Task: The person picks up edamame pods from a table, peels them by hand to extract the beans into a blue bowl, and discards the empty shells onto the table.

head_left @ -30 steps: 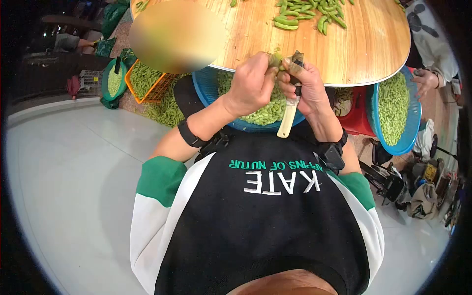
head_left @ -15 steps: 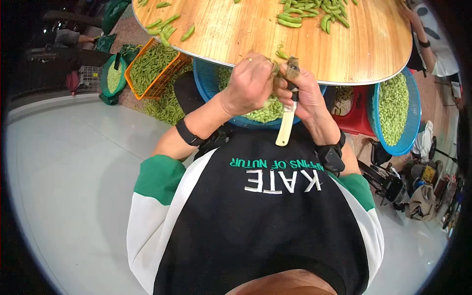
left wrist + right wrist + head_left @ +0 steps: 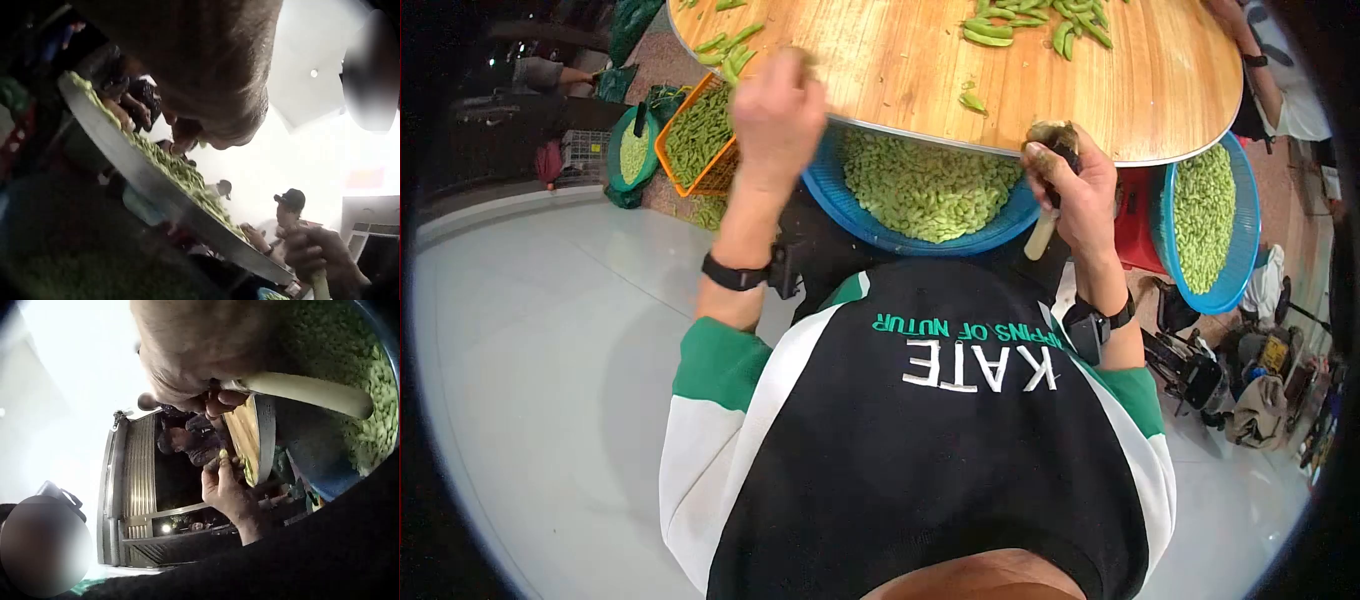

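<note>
In the head view my left hand (image 3: 778,120) is raised at the table's left edge, over several green bean pods (image 3: 733,50). From the right wrist view, its thumb and fingers pinch a small yellow-green pod (image 3: 223,453). My right hand (image 3: 1080,190) grips a cream-handled knife (image 3: 1041,238) at the table's front edge; its handle points down toward my lap, and the fist hides most of the blade end. Dark, stained coverings show on the right thumb and fingertips. A single pod (image 3: 972,102) lies on the wood between my hands.
Below the table edge, a blue basket (image 3: 825,195) holds shelled beans. More pods (image 3: 990,32) lie on the round wooden table (image 3: 890,70). An orange crate (image 3: 675,172) of pods stands left; another blue basket (image 3: 1248,230) of beans is right. Other people sit around the table.
My hands were together over the basket and have parted. The left hand has gone left and forward to the pods; the right, still gripping the knife, has shifted right.
</note>
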The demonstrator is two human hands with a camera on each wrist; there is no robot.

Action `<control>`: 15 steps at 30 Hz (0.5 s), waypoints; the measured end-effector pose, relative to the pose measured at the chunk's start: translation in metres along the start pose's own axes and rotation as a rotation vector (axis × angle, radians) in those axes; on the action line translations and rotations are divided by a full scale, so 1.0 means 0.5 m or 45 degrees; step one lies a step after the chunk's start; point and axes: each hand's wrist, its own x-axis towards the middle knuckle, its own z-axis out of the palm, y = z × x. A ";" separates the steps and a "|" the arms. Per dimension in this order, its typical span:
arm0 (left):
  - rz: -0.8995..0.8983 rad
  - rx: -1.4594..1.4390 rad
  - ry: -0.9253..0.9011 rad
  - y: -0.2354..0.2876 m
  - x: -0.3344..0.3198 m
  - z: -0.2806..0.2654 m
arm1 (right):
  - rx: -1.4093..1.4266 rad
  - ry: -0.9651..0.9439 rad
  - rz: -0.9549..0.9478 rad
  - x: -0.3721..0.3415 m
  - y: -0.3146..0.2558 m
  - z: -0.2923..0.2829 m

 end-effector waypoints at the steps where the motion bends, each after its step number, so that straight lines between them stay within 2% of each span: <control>1: -0.044 0.107 -0.023 -0.026 0.007 -0.016 | -0.018 0.056 -0.029 0.000 0.000 -0.008; 3: 0.016 0.407 0.042 -0.071 0.018 -0.043 | -0.105 0.128 -0.136 0.003 0.013 -0.032; 4: -0.075 0.451 -0.008 -0.098 0.013 -0.049 | -0.081 0.106 -0.139 0.002 0.016 -0.043; 6: -0.069 0.496 -0.051 -0.140 0.008 -0.046 | -0.047 0.113 -0.132 -0.003 0.017 -0.041; 8: -0.065 0.534 -0.104 -0.136 -0.010 -0.072 | -0.065 0.115 -0.137 -0.011 0.013 -0.040; 10: -0.285 0.661 -0.295 -0.088 0.006 -0.079 | -0.029 0.102 -0.188 -0.004 0.017 -0.055; 11: -0.301 0.669 -0.300 -0.074 0.005 -0.085 | -0.063 0.156 -0.192 -0.006 0.014 -0.055; 13: -0.183 0.511 -0.323 -0.058 -0.007 -0.095 | -0.044 0.151 -0.214 -0.003 0.019 -0.072; 14: -0.136 0.290 -0.298 -0.060 -0.014 -0.093 | -0.017 0.143 -0.229 -0.001 0.022 -0.075; 15: -0.158 0.302 -0.298 -0.069 -0.028 -0.087 | -0.035 0.184 -0.201 -0.001 0.026 -0.077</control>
